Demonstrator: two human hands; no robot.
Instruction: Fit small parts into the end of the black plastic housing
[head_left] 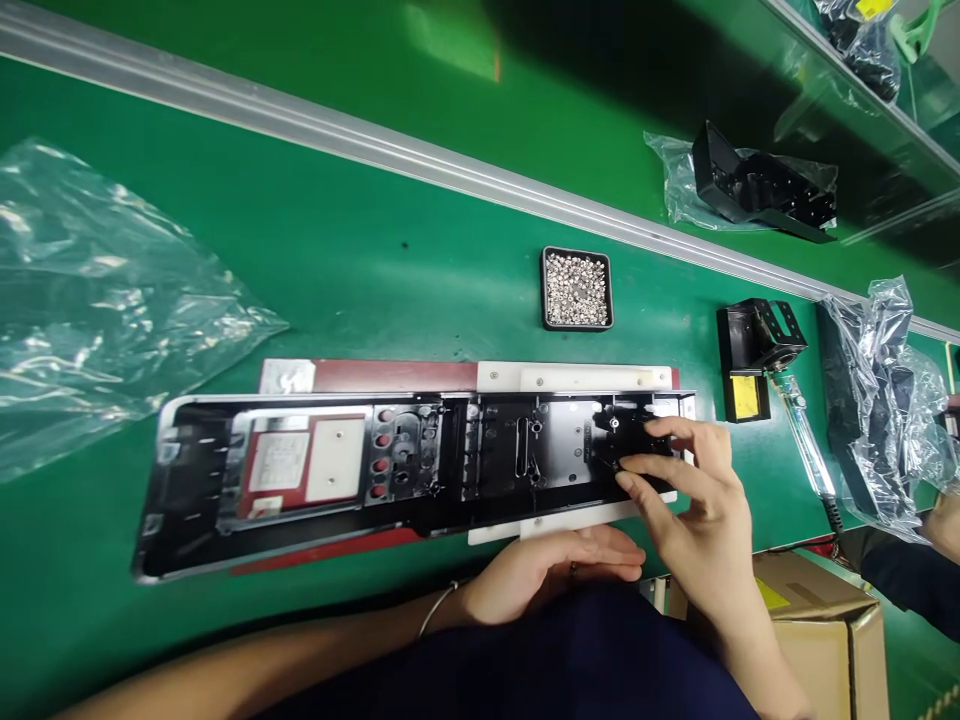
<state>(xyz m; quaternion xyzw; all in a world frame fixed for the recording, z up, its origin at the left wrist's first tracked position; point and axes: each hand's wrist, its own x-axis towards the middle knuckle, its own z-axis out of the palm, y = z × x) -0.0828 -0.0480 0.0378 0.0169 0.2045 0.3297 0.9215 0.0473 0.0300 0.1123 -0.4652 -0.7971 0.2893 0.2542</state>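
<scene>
A long black panel lies across a red and white fixture on the green bench. My right hand reaches over the panel's right end, thumb and fingers pinching a small black part seated there. My left hand rests flat near the bench's front edge, below the white bar, fingers together and holding nothing.
A black tray of small screws stands behind the fixture. A black bracket with a yellow label and a screwdriver lie at right. Plastic bags sit far left and right. A cardboard box is at lower right.
</scene>
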